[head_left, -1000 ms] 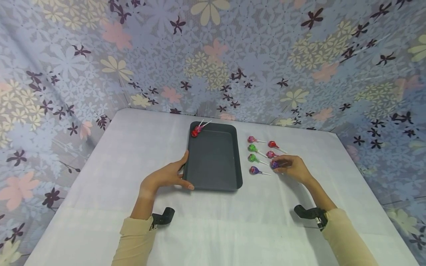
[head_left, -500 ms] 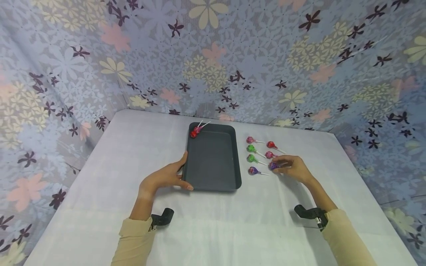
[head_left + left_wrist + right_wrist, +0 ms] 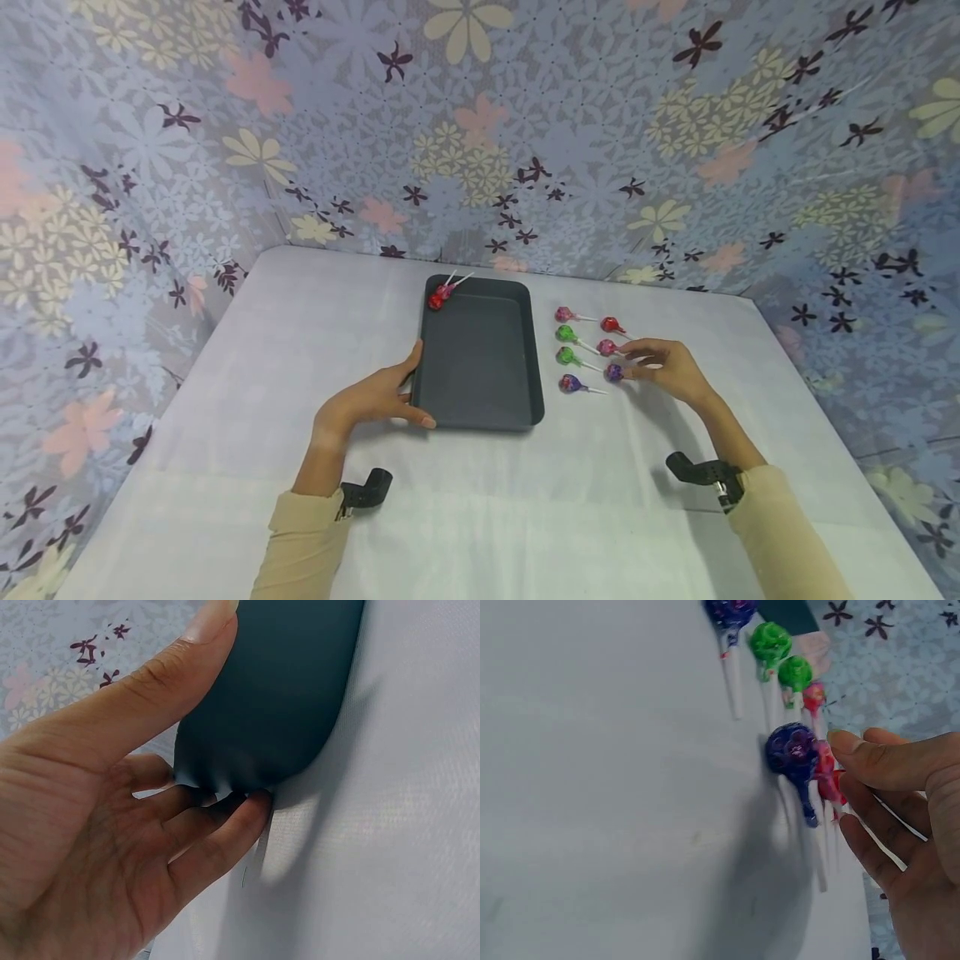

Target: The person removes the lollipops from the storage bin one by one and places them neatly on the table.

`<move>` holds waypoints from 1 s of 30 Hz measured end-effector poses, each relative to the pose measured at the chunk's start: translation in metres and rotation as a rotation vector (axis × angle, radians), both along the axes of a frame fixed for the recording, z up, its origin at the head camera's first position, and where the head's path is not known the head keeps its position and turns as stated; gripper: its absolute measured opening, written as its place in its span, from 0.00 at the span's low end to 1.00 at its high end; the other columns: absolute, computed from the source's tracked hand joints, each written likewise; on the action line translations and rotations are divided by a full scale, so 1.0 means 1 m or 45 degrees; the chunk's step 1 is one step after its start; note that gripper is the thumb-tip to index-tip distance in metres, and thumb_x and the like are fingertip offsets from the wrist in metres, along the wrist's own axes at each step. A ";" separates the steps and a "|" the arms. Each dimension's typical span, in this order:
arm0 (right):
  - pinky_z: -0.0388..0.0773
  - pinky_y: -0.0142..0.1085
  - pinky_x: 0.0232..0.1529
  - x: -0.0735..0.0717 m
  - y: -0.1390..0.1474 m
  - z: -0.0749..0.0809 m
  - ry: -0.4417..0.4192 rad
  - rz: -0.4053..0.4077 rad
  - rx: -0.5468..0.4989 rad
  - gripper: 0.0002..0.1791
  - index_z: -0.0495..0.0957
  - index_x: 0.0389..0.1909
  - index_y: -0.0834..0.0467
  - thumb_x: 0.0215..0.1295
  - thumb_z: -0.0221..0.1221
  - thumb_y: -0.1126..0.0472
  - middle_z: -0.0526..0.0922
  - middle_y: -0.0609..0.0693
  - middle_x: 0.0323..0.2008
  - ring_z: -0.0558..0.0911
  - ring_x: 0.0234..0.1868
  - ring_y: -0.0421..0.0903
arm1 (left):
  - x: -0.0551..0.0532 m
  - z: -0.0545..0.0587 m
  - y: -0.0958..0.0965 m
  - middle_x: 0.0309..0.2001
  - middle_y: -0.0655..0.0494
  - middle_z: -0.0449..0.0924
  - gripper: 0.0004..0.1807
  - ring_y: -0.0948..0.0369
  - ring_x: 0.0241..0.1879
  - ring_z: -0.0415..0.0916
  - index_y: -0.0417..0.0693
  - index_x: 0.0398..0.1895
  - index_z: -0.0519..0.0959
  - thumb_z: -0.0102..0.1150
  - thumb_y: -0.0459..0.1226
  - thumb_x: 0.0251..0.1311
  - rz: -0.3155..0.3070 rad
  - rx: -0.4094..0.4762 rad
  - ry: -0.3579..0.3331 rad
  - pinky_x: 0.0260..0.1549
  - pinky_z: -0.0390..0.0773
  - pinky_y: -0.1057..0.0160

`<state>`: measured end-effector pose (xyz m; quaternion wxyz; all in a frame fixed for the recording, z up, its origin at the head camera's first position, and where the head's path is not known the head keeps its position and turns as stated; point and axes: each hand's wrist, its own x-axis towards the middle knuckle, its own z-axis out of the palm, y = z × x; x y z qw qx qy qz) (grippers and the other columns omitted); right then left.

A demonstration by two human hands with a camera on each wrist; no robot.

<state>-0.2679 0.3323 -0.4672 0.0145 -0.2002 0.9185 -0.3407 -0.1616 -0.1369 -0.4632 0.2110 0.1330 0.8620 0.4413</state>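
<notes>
My left hand (image 3: 375, 396) grips the near left corner of a dark grey tray (image 3: 480, 421); in the left wrist view the thumb lies along the tray's side (image 3: 277, 690) and the fingers curl at its underside. A red lollipop (image 3: 436, 301) and a pink lollipop (image 3: 446, 290) lie in the tray's far left corner. My right hand (image 3: 671, 368) hovers at the right group, thumb and fingers apart, close to a purple lollipop (image 3: 613, 372) and a pink lollipop (image 3: 606, 347). Both lie on the table, and the purple one (image 3: 791, 750) shows whole in the right wrist view.
Left of those two lie another pink lollipop (image 3: 563, 314), two green lollipops (image 3: 566, 333) and a second purple lollipop (image 3: 570, 383). A red lollipop (image 3: 611, 324) lies behind. Floral cloth (image 3: 480, 150) hangs around the white-covered table (image 3: 510, 517).
My right hand has let go of the purple lollipop and shifted slightly away toward the pink one behind it. The left hand and tray stay put.
</notes>
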 end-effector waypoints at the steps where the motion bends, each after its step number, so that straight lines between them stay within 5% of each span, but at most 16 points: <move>1: 0.81 0.48 0.50 -0.001 -0.001 0.002 -0.001 0.000 -0.008 0.18 0.81 0.51 0.67 0.58 0.67 0.69 0.83 0.65 0.49 0.82 0.49 0.60 | 0.000 0.000 0.000 0.78 0.44 0.37 0.72 0.46 0.72 0.58 0.49 0.78 0.30 0.78 0.47 0.44 0.005 0.001 -0.003 0.71 0.55 0.47; 10: 0.82 0.37 0.48 -0.013 -0.016 0.015 0.045 0.076 -0.018 0.17 0.80 0.50 0.69 0.60 0.64 0.73 0.84 0.66 0.47 0.82 0.48 0.63 | -0.003 0.000 0.002 0.78 0.45 0.37 0.72 0.48 0.76 0.47 0.49 0.78 0.30 0.79 0.46 0.43 0.015 -0.002 0.004 0.72 0.54 0.47; 21: 0.82 0.43 0.47 -0.025 -0.068 0.043 -0.057 0.167 -0.086 0.18 0.80 0.51 0.70 0.59 0.65 0.72 0.82 0.69 0.49 0.83 0.48 0.64 | -0.004 0.001 0.002 0.78 0.44 0.37 0.72 0.47 0.74 0.53 0.49 0.78 0.30 0.78 0.46 0.43 0.015 0.004 -0.006 0.72 0.54 0.47; 26: 0.81 0.43 0.48 -0.042 -0.088 0.039 -0.039 0.260 -0.150 0.17 0.81 0.50 0.68 0.58 0.66 0.71 0.83 0.67 0.47 0.83 0.47 0.61 | -0.005 -0.002 0.002 0.78 0.44 0.37 0.72 0.47 0.71 0.59 0.50 0.78 0.30 0.78 0.47 0.43 0.019 0.009 -0.005 0.71 0.56 0.48; 30: 0.80 0.35 0.47 -0.045 -0.108 0.044 -0.040 0.322 -0.181 0.17 0.82 0.48 0.67 0.57 0.67 0.71 0.83 0.67 0.47 0.82 0.46 0.63 | -0.005 -0.003 0.002 0.78 0.45 0.37 0.72 0.47 0.70 0.61 0.51 0.78 0.29 0.78 0.47 0.43 0.018 0.016 -0.011 0.71 0.57 0.48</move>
